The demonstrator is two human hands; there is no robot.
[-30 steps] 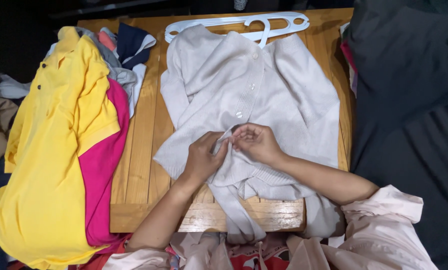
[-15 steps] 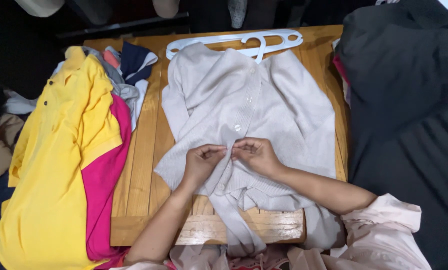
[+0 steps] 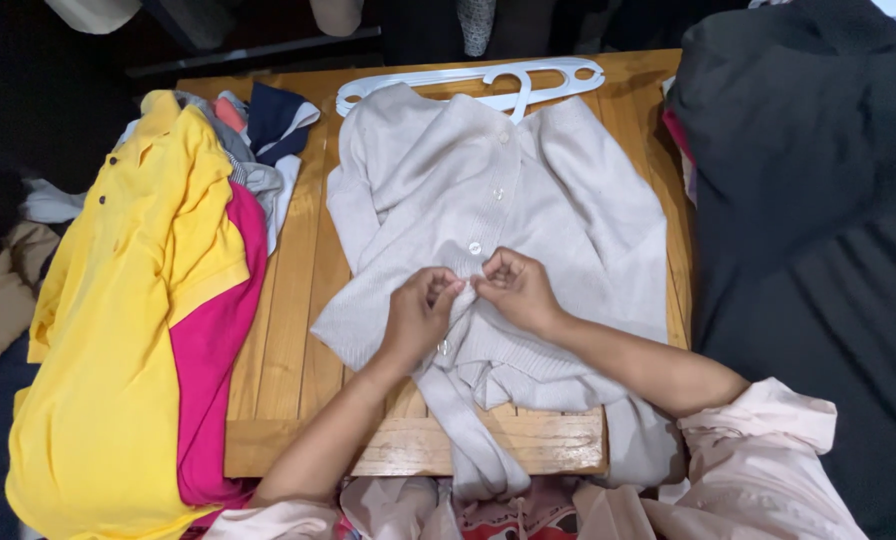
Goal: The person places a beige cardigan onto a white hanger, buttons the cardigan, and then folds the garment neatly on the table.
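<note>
1. Lying along the right side, a large dark fabric is being shown draped well past the tabletop's edge.
2. Spreading beneath everything, a slatted wooden tabletop is being used as the bearing surface.
3. A yellow polo shirt is being seen heaped on the left, with a pink garment lying partly under it; a few more folded clothes are being glimpsed behind them.
4. A pale beige cardigan is being laid flat, front up, in the middle of the tabletop, its collar pointing away from the person and its hem hanging over the near edge.
5. A white plastic hanger is being left on the tabletop, just beyond the collar and touching it.
6. The left hand is being kept pinched shut on the cardigan's front placket, fingertips meeting the other hand.
7. The right hand is likewise being closed on the same placket, just below a small white button.
</note>
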